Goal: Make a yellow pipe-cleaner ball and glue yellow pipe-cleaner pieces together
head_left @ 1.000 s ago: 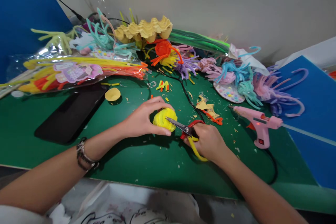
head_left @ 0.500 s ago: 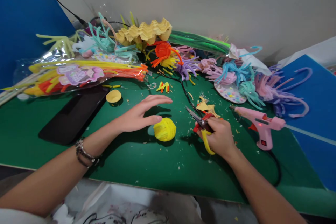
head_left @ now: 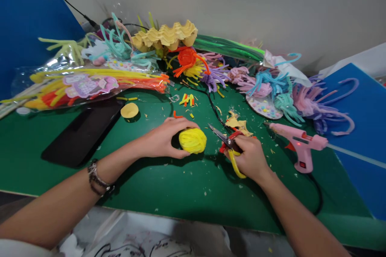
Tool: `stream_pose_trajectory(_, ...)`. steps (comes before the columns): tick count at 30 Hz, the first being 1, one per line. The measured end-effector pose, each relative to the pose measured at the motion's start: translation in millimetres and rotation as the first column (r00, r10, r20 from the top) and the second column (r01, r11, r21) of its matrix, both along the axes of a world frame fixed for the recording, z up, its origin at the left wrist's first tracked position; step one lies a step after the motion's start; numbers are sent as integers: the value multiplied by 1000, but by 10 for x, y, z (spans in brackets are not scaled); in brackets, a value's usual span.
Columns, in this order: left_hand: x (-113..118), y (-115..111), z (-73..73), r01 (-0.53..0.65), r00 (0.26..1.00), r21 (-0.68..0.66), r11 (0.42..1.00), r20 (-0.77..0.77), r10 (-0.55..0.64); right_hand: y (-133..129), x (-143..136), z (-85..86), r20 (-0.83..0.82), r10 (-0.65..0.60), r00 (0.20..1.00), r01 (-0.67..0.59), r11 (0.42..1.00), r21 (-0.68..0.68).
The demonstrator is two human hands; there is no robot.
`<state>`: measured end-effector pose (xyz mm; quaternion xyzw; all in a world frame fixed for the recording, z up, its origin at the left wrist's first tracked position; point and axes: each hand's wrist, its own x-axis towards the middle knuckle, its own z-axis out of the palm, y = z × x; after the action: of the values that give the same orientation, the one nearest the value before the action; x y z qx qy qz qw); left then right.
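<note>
My left hand (head_left: 164, 138) curves its thumb and fingers around a yellow ball (head_left: 193, 141) wound from pipe cleaners, gripping it from the left. Whether the ball is lifted or touches the table, I cannot tell. In my right hand (head_left: 251, 154) is a pair of scissors (head_left: 229, 143) with red and yellow handles. Their blades point up and left, a short way right of the ball, and look closed or nearly so. Beyond the ball lie short cut yellow and orange pipe-cleaner pieces (head_left: 188, 99) and a bent orange piece (head_left: 177, 115).
A pink glue gun (head_left: 301, 144) lies at the right, its cord running down. Torn carton scraps (head_left: 238, 123) lie beyond the scissors. At left are a dark phone (head_left: 84, 134), a carton cup (head_left: 129, 110) and bagged pipe cleaners (head_left: 126, 79). An egg carton (head_left: 165, 36) sits at the back.
My left hand has come down and closed around the yellow ball, which has shifted slightly right and turned. My right hand has moved a little left with the scissors.
</note>
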<state>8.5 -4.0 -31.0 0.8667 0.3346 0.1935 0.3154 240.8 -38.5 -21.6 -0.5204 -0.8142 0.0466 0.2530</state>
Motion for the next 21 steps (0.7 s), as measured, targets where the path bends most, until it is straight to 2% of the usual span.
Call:
stream_pose_trajectory(7, 18, 3, 7, -38, 999, -17, 999, 21, 39, -8, -5, -28, 20, 28, 999, -28, 1000, -2)
stream_pose_trajectory(12, 37, -17, -3, -25, 991, -112, 993, 126, 39, -49, -37, -27, 90, 50, 995, -51, 999, 14)
stream_pose_trajectory(17, 46, -22, 28, -18, 983, -129, 991, 181, 42, -83, -83, -5, 230, 26, 973, -19, 999, -34)
stream_pose_trajectory(21, 47, -18, 28, -16, 977, -99, 995, 209, 37, -82, -86, -4, 313, 40, 949, -50, 998, 24)
